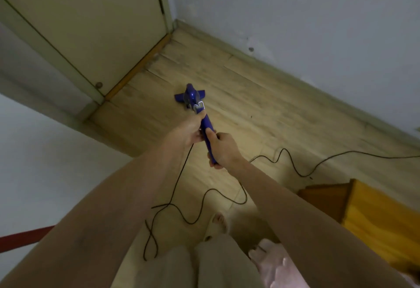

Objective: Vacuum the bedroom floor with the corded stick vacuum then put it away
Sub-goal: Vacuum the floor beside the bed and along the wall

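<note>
Both forearms are bare right up to the bottom edge of the view, with no sleeves, watch or rings visible on the left hand (189,131) or the right hand (223,149). Loose, light beige fabric trousers (204,267) cover the legs, and the feet (270,262) are bare.

black cord (295,165) cut off at right edge; vacuum head (189,95) blurred, partly behind its body

pale wood floor (261,97): blue vacuum head (190,96) near the door corner; black cord (293,162) snaking across; bare feet (270,262) at the near edge.
</note>
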Tool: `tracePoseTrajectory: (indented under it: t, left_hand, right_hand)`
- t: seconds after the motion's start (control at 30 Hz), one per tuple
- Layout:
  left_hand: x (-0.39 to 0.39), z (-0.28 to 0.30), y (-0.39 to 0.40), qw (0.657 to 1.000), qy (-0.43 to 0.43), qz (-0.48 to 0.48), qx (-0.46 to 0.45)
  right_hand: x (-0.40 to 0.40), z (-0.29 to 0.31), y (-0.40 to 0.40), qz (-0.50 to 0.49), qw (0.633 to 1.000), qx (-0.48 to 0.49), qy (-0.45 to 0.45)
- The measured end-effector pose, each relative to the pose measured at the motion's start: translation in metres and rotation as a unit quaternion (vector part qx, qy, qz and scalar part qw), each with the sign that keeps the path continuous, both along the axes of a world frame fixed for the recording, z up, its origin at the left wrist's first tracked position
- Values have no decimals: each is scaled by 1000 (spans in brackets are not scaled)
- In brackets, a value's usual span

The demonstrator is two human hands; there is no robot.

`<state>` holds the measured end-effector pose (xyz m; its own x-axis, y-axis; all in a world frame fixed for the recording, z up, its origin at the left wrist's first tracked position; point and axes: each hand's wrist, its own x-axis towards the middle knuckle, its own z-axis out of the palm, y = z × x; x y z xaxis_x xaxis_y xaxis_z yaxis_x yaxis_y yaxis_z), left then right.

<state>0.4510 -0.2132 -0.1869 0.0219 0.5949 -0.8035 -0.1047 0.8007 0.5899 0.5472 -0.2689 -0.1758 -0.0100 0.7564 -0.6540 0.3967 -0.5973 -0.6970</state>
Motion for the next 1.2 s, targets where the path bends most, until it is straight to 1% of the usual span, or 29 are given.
tracePoseTrajectory:
  t: [0.1,0.17,0.27,0.37,0.53,0.63,0.8,0.97,1.07,1.2]
  left_hand:
    - [15,-7,40,999,2,44,15]
    - [22,-12,56,998,7,60,15]
    - [27,-14,63,999,-1,50,16]
    - [29,-4,56,1000,-9,30,3]
    - [30,15,45,999,-39,29,-18]
    - [25,22,53,999,-26,18,-6]
    - [10,23,84,1000,17,1,-4]
    - [-11,17,135,1000,20,18,3]
    - [-29,14,184,999,21,33,10]
    - [-61,6,257,999,35,30,12]
  right_hand:
    - [8,-12,47,22,1000,1,-2]
    - [11,-17,64,26,1000,-2,-7]
    - [20,-13,68,27,1000,-5,-9]
    - [34,7,56,15,1000,-2,-2]
    - [45,40,44,17,1000,-15,2]
    - [35,43,52,6,1000,-7,0]
    - [8,31,81,2,1000,0,11]
    - [-23,21,132,-16,1000,-4,17]
    - [-45,20,178,-18,1000,-4,19]
    - [-78,16,249,-34,999,-13,28]
